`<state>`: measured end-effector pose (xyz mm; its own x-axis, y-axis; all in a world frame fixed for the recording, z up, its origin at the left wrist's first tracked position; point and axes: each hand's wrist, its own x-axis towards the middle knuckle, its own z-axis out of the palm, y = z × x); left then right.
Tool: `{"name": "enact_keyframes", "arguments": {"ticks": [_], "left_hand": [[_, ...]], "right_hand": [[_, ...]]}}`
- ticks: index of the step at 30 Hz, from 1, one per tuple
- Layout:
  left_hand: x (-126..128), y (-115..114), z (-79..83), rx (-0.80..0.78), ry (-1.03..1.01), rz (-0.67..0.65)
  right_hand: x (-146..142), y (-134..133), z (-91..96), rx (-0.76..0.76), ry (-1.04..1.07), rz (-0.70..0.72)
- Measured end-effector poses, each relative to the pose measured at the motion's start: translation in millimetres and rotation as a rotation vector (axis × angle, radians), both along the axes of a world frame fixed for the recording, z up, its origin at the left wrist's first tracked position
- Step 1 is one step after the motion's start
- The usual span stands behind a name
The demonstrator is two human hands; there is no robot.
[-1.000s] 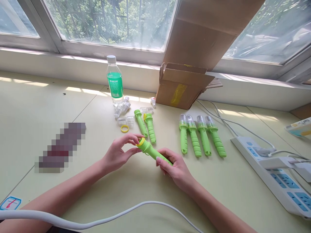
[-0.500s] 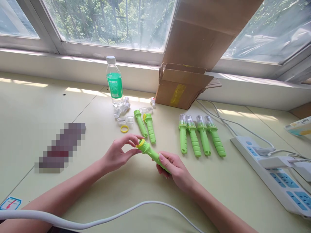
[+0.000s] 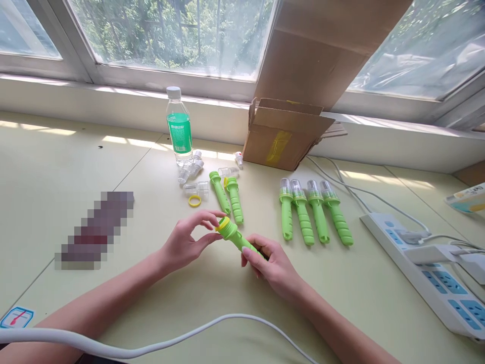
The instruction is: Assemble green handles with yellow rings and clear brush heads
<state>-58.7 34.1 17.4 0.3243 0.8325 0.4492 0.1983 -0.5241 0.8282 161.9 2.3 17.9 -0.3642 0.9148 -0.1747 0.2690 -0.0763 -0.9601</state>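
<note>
My right hand (image 3: 273,260) is wrapped round the grip of a green flashlight-like handle (image 3: 235,237), its threaded end tilted up to the left. A yellow ring (image 3: 223,224) sits round that end. My left hand (image 3: 184,240) is closed in a pinch on the ring, thumb below and fingers above. Just beyond lie two loose green handles (image 3: 220,193), one with a yellow ring (image 3: 226,182) by its neck. Close to them are a loose yellow ring (image 3: 194,206), clear plastic covers (image 3: 197,189) and small white-and-clear parts (image 3: 186,173).
Several green handles with clear tops (image 3: 286,215) lie in a row to the right. Beyond them are a power strip (image 3: 382,237) and cables. A water bottle (image 3: 179,132) and cardboard box (image 3: 286,136) stand at the back. A white cable (image 3: 170,345) crosses the front.
My right thumb and fingers have shifted on the green handle, which has moved slightly right and turned a little. My left hand keeps its pinch at the yellow ring.
</note>
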Motion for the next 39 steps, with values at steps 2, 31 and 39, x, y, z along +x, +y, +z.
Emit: {"name": "enact_keyframes", "arguments": {"ticks": [2,31,39], "left_hand": [[-0.3,-0.2,-0.1,0.0,0.006,0.0],[6.8,-5.7,-10.9,0.213,0.053,0.126],[3.4,-3.0,-9.3,0.225,0.09,0.049]], "right_hand": [[0.2,0.5,-0.9,-0.005,0.012,0.017],[-5.6,-3.3,-2.1,0.032,-0.034,-0.062],[-2.2,-1.9,-0.8,-0.039,0.054,-0.009]]}}
